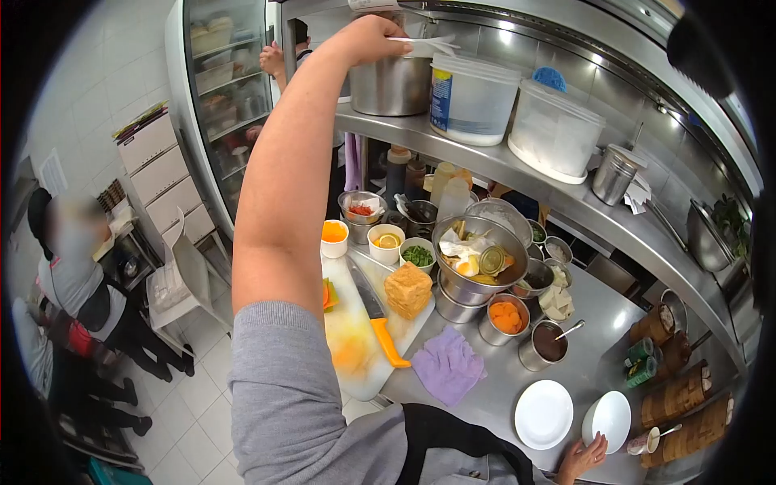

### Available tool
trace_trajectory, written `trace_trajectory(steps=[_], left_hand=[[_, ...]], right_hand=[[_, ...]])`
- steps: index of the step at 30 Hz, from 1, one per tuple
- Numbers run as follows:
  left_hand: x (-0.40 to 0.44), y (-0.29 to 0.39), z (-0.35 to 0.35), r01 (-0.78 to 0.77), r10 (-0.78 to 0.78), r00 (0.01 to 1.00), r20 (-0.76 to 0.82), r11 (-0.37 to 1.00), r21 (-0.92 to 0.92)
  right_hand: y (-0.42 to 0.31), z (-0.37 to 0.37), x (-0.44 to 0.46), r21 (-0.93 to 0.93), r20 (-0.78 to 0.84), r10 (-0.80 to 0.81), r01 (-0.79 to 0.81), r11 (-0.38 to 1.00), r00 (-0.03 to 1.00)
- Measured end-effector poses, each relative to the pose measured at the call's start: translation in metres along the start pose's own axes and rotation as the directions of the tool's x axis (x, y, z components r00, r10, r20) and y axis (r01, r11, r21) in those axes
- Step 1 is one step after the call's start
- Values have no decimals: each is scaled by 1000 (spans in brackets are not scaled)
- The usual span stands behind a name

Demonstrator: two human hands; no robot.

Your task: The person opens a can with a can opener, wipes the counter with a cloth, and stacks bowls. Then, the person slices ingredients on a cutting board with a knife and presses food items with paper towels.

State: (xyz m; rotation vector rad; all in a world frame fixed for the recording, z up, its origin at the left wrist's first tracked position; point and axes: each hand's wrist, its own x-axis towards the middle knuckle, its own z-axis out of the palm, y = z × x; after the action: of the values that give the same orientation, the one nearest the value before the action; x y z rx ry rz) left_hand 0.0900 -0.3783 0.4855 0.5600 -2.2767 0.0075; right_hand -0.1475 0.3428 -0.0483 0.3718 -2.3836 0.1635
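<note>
My left hand (368, 40) is raised to the upper shelf, its fingers closed on a thin white plastic utensil (428, 42) whose exact kind I cannot make out. Just below it stands a large steel pot (390, 85). At the lower right, my right hand (584, 461) has its fingers at the near edge of a white bowl (608, 422), gripping it. Beside the bowl lies a white plate (544, 415). A purple cloth (449, 365) rests on the steel counter. An orange-handled knife (378, 319) and a fried tofu block (408, 291) lie on the white cutting board (356, 376).
A steel bowl of scraps (481, 250) sits among several food containers. Clear plastic tubs (558, 129) stand on the shelf (453, 145). A steel pot with a spoon (543, 347) and bamboo steamers (679, 396) are rightward. Other people (89, 283) stand at left.
</note>
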Motion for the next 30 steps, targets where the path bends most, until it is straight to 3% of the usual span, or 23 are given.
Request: trace_trajectory(steps=[2, 6, 8, 15, 17, 20, 24, 30], left_hand=[[-12, 9, -4, 99, -101, 994, -50, 994, -38], [-9, 3, -1, 95, -97, 995, -25, 993, -64], [-10, 5, 2, 174, -186, 977, -107, 978, -111], [19, -20, 15, 170, -189, 980, -60, 957, -235], [21, -20, 14, 237, -272, 959, -81, 924, -299], [19, -20, 12, 176, -192, 981, -11, 922, -345], [8, -11, 4, 226, -245, 968, -54, 944, -240], [-10, 22, -18, 396, -396, 918, 22, 912, -103]], right_hand=[[-3, -2, 0, 2, -10, 3, -3, 1000, 1000], [-2, -1, 1, -5, 8, 21, -21, 1000, 1000], [1, 3, 0, -2, 2, 17, -17, 1000, 1000], [-1, 0, 0, 2, 40, 43, -44, 999, 998], [-1, 0, -1, -4, 48, 61, -60, 998, 997], [3, 4, -1, 15, 2, 16, -16, 1000, 1000], [1, 3, -1, 11, 14, 31, -31, 999, 999], [0, 0, 1, 30, 13, 28, -28, 999, 1000]])
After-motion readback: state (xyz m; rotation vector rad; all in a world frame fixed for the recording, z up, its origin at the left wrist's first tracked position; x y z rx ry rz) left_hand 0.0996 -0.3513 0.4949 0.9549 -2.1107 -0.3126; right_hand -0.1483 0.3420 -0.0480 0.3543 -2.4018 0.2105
